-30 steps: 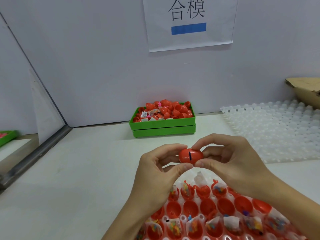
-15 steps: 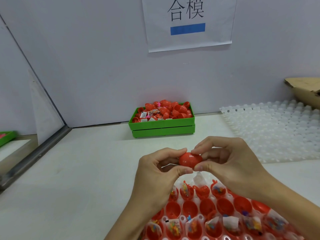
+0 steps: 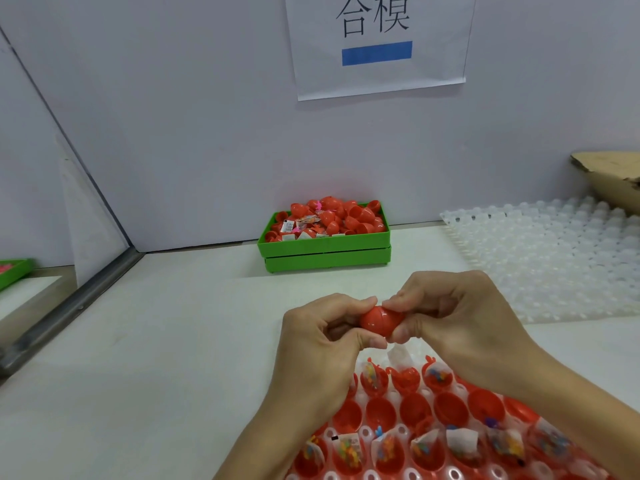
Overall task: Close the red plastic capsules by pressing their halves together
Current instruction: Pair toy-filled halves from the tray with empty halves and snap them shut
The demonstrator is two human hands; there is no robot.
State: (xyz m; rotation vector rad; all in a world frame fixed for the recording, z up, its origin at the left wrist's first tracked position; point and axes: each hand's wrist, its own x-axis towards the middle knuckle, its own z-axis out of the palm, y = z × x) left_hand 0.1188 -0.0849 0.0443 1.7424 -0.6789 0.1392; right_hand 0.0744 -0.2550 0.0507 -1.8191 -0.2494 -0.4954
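1. The red capsule (image 3: 380, 323) is held in the air above the near end of the table (image 3: 173, 341), over the far edge of the near tray (image 3: 367, 427) of open red halves, and well short of the green bin (image 3: 325, 252) against the far wall.

2. The left hand (image 3: 322, 344) pinches the capsule's left end, forefinger above and thumb below; the right hand (image 3: 460, 320) pinches its right end in the same way. Both hands are clamped on the one capsule, neither is free.

3. The relation that matters: the capsule's long axis lies roughly left to right, level with the table, and so runs straight from one hand to the other. The seam should lie crosswise between the two sets of fingertips, though no gap or line can be made out here.

4. The two hands are about equally near, one at each end, so I judge the closing push should come along that axis, each hand driving its half toward the other.

5. With no gap visible, the halves look joined or nearly so; whether they have clicked home cannot be told.

6. Risk, as I judge it: a push off the axis would tilt one half and jam the rim.

7. A white tray (image 3: 554, 258) lies far right, well apart.
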